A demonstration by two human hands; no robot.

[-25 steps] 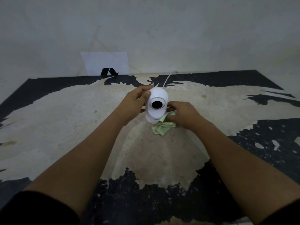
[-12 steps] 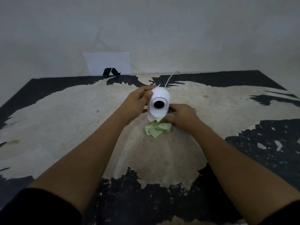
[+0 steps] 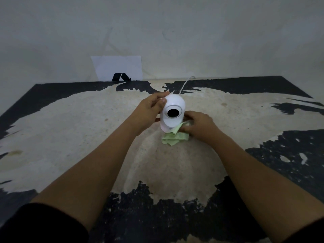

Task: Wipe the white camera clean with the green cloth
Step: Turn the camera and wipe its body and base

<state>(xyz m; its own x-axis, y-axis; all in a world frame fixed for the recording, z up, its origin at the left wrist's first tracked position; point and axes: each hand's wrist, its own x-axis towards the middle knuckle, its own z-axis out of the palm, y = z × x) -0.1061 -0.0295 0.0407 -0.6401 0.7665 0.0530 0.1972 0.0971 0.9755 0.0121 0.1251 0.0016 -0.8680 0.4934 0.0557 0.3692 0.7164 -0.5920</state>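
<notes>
At table centre: white camera upright, lens facing near. Left hand fingers grasp camera's left side. Right hand pinches green cloth against lower right body. Step judged: wiping base. Next calls for firm hold, cloth carried upward over dome.

The scene is dim and flat, with a grey-green cast and no visible lamp. Light is soft and diffuse, leaving only faint shadows on the worn bench. The white camera is the brightest thing, without harsh glare. Wide-angle distortion bows the bench's far edge and stretches the forearms toward the lower corners. Focus is soft overall; the black sleeves sink into near-featureless darkness, and the wall looks mottled and slightly noisy.
</notes>
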